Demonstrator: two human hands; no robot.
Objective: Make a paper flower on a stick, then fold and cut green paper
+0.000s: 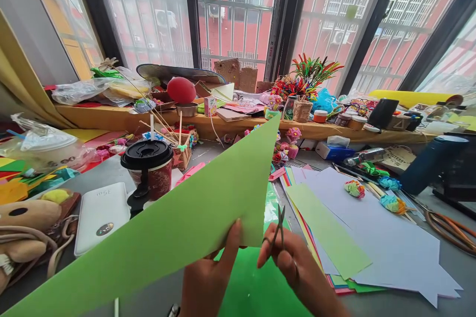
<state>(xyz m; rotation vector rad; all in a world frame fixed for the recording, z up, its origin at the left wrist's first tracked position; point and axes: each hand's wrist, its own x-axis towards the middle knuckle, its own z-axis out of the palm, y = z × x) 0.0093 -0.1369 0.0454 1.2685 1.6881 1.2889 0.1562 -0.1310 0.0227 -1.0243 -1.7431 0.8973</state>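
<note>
A long sheet of light green paper point(178, 198) slants across the view, from the lower left up to a point near the window sill. My left hand point(210, 277) pinches its lower edge, thumb on the near face and the fingers hidden behind. Just right of the paper, my right hand point(293, 262) holds small scissors point(279, 230) with the fingers through the handles. The blades point upward, slightly parted and apart from the paper. Beneath both hands lies a bright green sheet point(256, 287) on the grey table.
At right lie stacked white paper point(386, 237) with a light green strip point(327, 230), paper flowers point(355, 189) and a dark blue bottle point(433, 163). A lidded coffee cup point(148, 168) and white power bank point(102, 215) stand left. Craft supplies crowd the sill point(245, 126).
</note>
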